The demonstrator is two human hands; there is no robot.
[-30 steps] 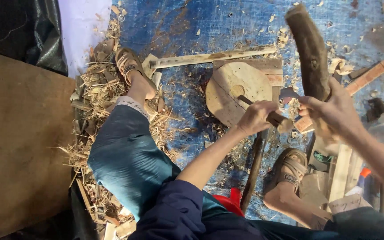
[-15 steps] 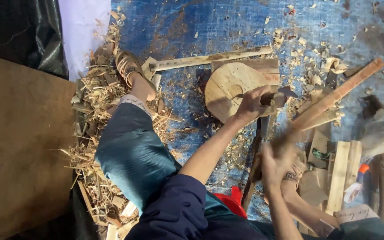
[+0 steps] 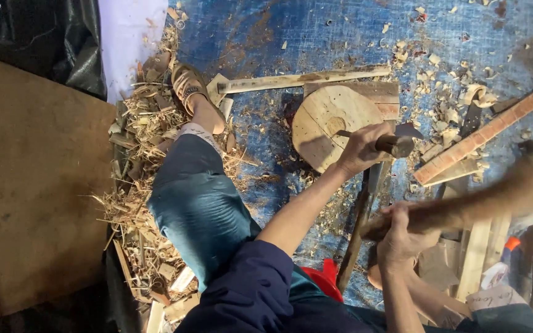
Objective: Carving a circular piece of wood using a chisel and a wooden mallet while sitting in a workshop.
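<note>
Gripping tight, the left hand (image 3: 365, 148) was wrapped around the wooden handle of a chisel (image 3: 396, 143), its metal blade set at the right edge of the round wooden disc (image 3: 331, 123), and the right hand (image 3: 402, 237) was clenched around the near end of a long wooden mallet (image 3: 464, 206), blurred, below and to the right of the disc. The disc was judged heavy, stiff and hard, unlikely to slide on the blue tarp (image 3: 266, 37); it would best be taken by its rim, away from the blade. The mallet was judged heavy at its far end, so a firm hold low on its shaft was called for. Above the disc a thin pale wooden strip (image 3: 303, 79) was laid across, and a flat board (image 3: 377, 95) was tucked under the disc's upper right. To the right of the disc a long reddish batten (image 3: 482, 134) was seen slanting among curled shavings (image 3: 473, 94). Left of the disc the sandalled foot (image 3: 192, 92) and a heap of wood chips (image 3: 137, 160) were crowded close, leaving little room there.
</note>
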